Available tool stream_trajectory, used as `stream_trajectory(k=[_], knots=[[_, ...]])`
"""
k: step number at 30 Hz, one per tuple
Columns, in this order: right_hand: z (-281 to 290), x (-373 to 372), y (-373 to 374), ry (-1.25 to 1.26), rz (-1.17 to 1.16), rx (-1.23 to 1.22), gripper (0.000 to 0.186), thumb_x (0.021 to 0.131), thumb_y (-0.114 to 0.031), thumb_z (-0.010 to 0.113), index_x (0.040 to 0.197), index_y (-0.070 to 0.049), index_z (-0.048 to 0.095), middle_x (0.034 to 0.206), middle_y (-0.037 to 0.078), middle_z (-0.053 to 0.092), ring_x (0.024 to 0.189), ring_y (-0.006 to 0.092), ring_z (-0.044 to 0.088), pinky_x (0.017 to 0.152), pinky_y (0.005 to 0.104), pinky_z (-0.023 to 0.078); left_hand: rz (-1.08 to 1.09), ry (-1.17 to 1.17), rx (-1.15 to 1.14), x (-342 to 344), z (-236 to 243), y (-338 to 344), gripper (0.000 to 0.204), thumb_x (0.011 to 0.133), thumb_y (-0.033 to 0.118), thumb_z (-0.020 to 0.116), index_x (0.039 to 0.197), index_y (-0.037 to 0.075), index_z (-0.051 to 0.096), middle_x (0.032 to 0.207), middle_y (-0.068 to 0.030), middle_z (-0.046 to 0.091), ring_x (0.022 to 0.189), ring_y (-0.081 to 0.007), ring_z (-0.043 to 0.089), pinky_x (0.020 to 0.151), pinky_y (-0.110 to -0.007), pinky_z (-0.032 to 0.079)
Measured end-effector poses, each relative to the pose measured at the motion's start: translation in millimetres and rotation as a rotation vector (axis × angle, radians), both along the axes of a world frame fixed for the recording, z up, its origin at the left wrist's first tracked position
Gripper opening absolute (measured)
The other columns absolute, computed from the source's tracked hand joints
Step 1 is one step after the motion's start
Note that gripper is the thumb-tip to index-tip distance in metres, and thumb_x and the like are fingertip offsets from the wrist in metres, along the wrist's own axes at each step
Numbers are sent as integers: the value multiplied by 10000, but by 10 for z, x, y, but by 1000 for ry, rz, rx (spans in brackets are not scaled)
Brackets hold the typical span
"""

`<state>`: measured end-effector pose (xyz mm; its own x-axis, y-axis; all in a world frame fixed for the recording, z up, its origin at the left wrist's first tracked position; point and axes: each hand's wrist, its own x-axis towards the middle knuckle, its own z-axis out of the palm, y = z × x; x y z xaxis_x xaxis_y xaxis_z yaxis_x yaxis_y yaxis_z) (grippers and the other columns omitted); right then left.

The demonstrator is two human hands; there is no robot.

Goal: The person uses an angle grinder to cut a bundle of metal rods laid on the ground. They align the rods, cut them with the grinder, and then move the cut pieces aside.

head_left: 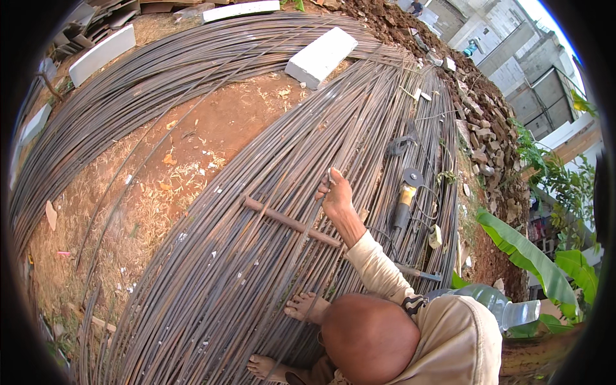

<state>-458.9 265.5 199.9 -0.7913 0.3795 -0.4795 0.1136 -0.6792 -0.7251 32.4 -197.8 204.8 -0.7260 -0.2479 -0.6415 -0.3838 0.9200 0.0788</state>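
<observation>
Neither of my hands is in view. A co-worker in a beige jacket [459, 343] crouches low at the lower right, barefoot on long, thin steel rods [212, 276]. That person's outstretched hand [337, 196] is raised over the rods with its fingers curled. Something small and pale shows at the fingertips; I cannot make out what. Just below it, a rusty round bar [289, 221] lies across the rods. To the right rests an angle grinder [405, 199] with a dark disc and a yellow and dark body, its cord beside it.
A white block [321, 56] lies against the rods at the top. Bare reddish soil [224, 122] shows between the two rod bundles. Broken stones [481, 138] are heaped at the upper right. A clear plastic bottle [491, 300] and banana leaves [529, 253] are behind the co-worker.
</observation>
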Motion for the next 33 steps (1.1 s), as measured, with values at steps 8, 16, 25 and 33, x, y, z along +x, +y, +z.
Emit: stream_trajectory(k=[8, 16, 25, 33], knots=[[-123, 172, 312, -39, -63, 38, 173, 1120, -287, 494, 1035, -137, 483, 886, 21, 471, 665, 134, 418, 586, 315, 397, -55, -179, 129, 98, -451, 74, 574, 1081, 501, 464, 1347, 14, 612, 1164, -272, 721, 1013, -426, 709, 829, -551, 551], [-517, 329, 633, -213, -173, 76, 150, 1101, -295, 521, 1086, -147, 545, 953, 26, 555, 703, 138, 532, 605, 327, 464, -12, 80, 214, -670, -492, 324, 542, 1029, 494, 527, 1278, 26, 641, 1125, -250, 723, 984, -409, 712, 816, -539, 556], [-726, 477, 561, -31, -87, 1523, 413, 1065, -380, 550, 1124, 22, 621, 1255, 196, 606, 1189, 360, 573, 1023, 493, 450, -36, 186, 266, -1185, -525, 488, 507, 971, 486, 598, 1199, 39, 673, 1081, -227, 725, 951, -390, 715, 800, -525, 562], [-356, 728, 55, 419, 961, 1574, 327, 1109, -299, 483, 1167, 9, 576, 1271, 229, 604, 1172, 441, 592, 934, 557, 497, -67, 217, 300, -1386, -615, 594, 478, 919, 478, 661, 1130, 51, 702, 1043, -206, 727, 923, -373, 718, 786, -513, 567]])
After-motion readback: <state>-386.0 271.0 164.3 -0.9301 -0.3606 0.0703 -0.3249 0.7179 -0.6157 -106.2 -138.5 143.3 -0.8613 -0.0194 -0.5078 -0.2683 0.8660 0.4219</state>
